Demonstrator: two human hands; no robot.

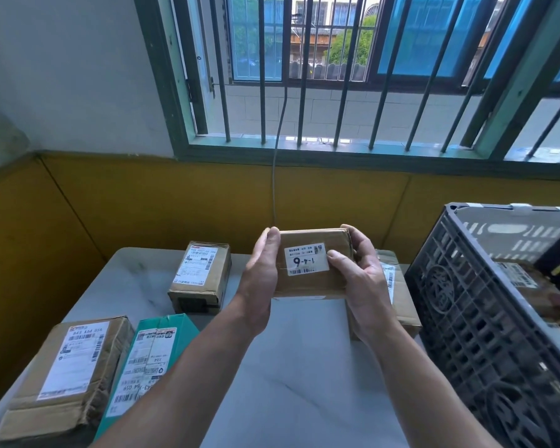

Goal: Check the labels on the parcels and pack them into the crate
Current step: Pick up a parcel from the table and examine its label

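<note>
I hold a small brown cardboard parcel (311,282) up above the table with both hands, its white label (306,258) facing me and marked "1-4-6". My left hand (262,270) grips its left edge. My right hand (359,273) grips the right edge, thumb resting on the label. The dark grey plastic crate (472,318) stands at the right, and at least one parcel (521,279) lies inside it.
On the white table (304,367) lie a brown box (201,276) at the back, a large brown box (65,373) and a green box (146,363) at the front left, and another brown parcel (401,295) behind my right hand. A barred window and yellow wall are beyond.
</note>
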